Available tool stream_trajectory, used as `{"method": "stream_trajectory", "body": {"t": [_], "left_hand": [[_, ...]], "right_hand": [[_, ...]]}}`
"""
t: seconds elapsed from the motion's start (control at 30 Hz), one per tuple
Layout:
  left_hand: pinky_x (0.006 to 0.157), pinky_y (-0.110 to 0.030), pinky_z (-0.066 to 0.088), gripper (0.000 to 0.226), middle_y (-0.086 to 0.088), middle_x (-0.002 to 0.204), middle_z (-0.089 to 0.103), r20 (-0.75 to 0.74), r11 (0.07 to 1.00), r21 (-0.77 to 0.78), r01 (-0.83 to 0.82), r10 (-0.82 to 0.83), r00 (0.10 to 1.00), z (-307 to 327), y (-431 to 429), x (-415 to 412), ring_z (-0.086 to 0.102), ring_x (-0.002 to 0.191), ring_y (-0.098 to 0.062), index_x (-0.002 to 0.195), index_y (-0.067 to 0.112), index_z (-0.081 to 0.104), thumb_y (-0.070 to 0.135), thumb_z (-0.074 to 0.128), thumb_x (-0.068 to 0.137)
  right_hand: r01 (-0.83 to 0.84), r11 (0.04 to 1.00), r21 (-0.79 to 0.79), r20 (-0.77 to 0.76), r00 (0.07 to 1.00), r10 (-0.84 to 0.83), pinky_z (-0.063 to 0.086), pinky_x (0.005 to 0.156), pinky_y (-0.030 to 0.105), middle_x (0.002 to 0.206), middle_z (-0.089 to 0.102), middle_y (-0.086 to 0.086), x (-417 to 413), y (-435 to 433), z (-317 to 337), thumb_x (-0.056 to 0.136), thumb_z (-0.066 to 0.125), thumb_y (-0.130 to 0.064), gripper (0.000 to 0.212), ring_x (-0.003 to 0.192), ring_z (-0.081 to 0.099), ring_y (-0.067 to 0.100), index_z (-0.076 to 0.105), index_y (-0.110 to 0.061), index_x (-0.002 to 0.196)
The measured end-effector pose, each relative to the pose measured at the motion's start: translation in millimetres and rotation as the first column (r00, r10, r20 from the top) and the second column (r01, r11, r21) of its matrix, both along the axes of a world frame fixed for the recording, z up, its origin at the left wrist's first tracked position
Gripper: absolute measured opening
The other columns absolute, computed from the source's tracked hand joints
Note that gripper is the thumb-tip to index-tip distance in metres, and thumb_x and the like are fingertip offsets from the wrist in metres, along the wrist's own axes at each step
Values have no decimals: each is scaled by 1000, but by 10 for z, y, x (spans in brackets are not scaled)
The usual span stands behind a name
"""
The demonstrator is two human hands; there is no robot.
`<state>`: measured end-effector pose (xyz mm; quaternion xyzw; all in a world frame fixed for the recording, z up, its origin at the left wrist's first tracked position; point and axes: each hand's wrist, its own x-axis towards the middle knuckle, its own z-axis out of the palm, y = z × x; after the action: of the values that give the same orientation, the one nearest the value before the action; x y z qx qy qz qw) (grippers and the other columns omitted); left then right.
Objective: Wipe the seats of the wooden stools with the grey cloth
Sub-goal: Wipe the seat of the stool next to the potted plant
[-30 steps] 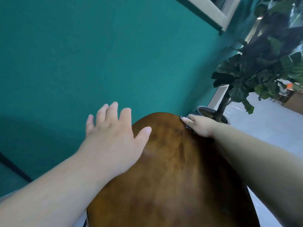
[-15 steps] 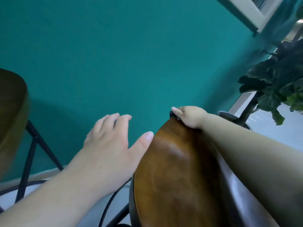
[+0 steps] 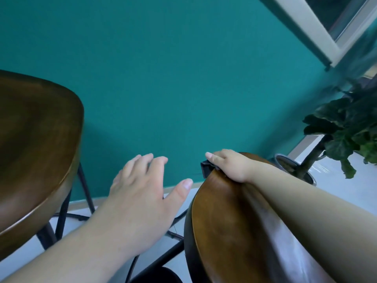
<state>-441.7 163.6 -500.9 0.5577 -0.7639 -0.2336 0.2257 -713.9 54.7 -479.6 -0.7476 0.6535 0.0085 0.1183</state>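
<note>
Two wooden stools with dark metal legs stand before a teal wall. My right hand (image 3: 228, 165) lies on the far edge of the right stool's seat (image 3: 230, 225), covering the grey cloth (image 3: 207, 169); only a dark corner of the cloth sticks out past the seat's rim. Whether the fingers curl round it is hidden. My left hand (image 3: 142, 190) hovers in the gap between the stools with its fingers spread, holding nothing. The left stool's seat (image 3: 34, 152) fills the left side of the view.
A potted plant (image 3: 346, 127) in a dark pot (image 3: 293, 166) stands on the pale floor at the right, close behind the right stool. A white window frame (image 3: 318, 31) runs across the upper right. The stools' black legs (image 3: 63, 211) cross below.
The view has swung left, bringing the left stool in. My left hand has come off the right stool's seat into the gap. My right hand stays at the seat's far edge on the cloth.
</note>
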Motion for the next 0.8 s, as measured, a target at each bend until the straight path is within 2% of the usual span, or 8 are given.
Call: {"method": "stream_trajectory", "body": {"t": [0.07,0.17,0.23,0.33,0.43,0.6,0.7,0.8], "left_hand": [[123,-35,8,100,12,162,6,4,1000,-7,3,-3,1000,0,31,27,-7,149,-7,153,33,11,85,-9,70],[123,-35,6,103,11,163,4,21,1000,0,16,-16,1000,-8,70,65,-7,150,-8,153,32,10,86,-10,68],[124,-36,6,102,10,163,4,22,1000,9,21,-22,1000,-25,83,72,-8,150,-9,153,32,9,81,-9,66],[124,-35,6,103,11,163,5,19,1000,-20,20,-19,1000,-77,81,76,-7,150,-9,153,32,10,86,-11,68],[124,-35,6,104,12,162,4,24,999,-29,21,-21,999,-116,69,77,-7,149,-9,152,34,9,81,-15,62],[122,-34,6,88,13,162,3,25,999,-37,19,-18,1000,-147,14,80,-8,149,-8,152,34,7,79,-8,77],[123,-35,9,96,13,161,4,35,999,-49,19,-17,999,-215,-31,61,-6,150,-9,150,34,8,80,-16,69],[123,-34,8,100,13,161,5,47,999,-40,15,-13,999,-258,-74,42,-6,150,-9,150,35,8,79,-18,64]], "right_hand": [[-92,996,-12,32,995,92,33,74,30,66,50,-8,63,121,12,109,31,-41,49,67,44,13,44,-20,67],[-231,971,-57,-20,973,230,33,91,32,68,52,-10,135,279,-14,107,27,-41,45,76,48,10,44,-26,69],[-266,960,-81,-23,964,265,31,96,33,69,51,-12,155,332,-27,103,26,-45,41,80,48,8,42,-33,67],[-276,956,-96,-18,961,275,32,98,35,71,53,-11,151,325,-29,105,30,-42,40,84,49,6,45,-36,69],[-270,959,-90,-24,963,269,34,98,36,72,54,-8,119,284,-29,108,33,-36,40,83,49,7,46,-32,70],[-307,946,-103,0,951,308,36,90,30,69,51,-7,69,245,-33,105,31,-39,44,79,49,13,44,-23,67],[-305,949,-80,65,948,311,38,82,28,67,50,-4,-15,179,-27,105,31,-41,47,75,47,14,44,-17,67],[-212,976,-56,135,967,218,40,76,32,67,51,1,-150,66,-29,103,32,-45,48,71,47,16,47,-16,69]]}}
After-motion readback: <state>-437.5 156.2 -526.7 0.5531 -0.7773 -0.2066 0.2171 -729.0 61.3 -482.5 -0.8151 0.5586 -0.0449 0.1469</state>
